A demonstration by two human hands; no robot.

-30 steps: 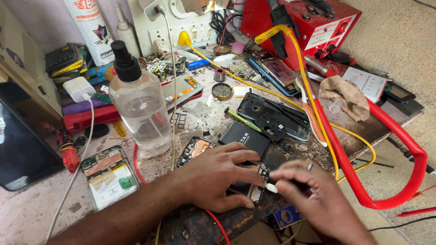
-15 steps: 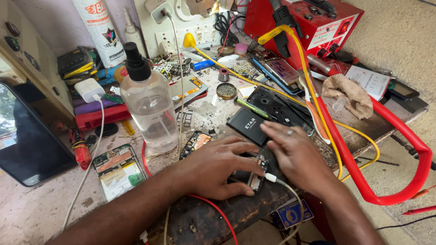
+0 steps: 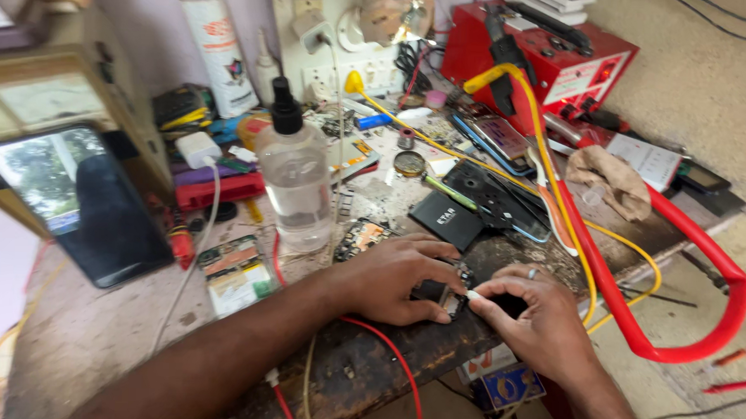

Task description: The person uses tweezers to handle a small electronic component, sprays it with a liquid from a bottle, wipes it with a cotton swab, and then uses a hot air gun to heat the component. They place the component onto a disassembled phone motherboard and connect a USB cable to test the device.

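My left hand [image 3: 395, 276] lies flat on the worn workbench [image 3: 104, 332], its fingers pressing down a small dark circuit board [image 3: 450, 296]. My right hand [image 3: 528, 318] is curled beside it and pinches a small white-tipped piece [image 3: 472, 296] against the board's edge; a ring shows on one finger. Most of the board is hidden under both hands. A black battery [image 3: 447, 220] lies just beyond my fingers.
A clear plastic bottle with a black cap [image 3: 295, 178] stands left of my hands. A dark phone screen [image 3: 84, 199] leans at the left. A red power unit [image 3: 552, 59], yellow and red cables [image 3: 634, 318], opened phones [image 3: 497, 197] and a cloth [image 3: 610, 181] crowd the back right.
My right hand came back from reaching toward the battery and curled in against the board. My left hand stayed pressed on the board. The view shifted slightly.
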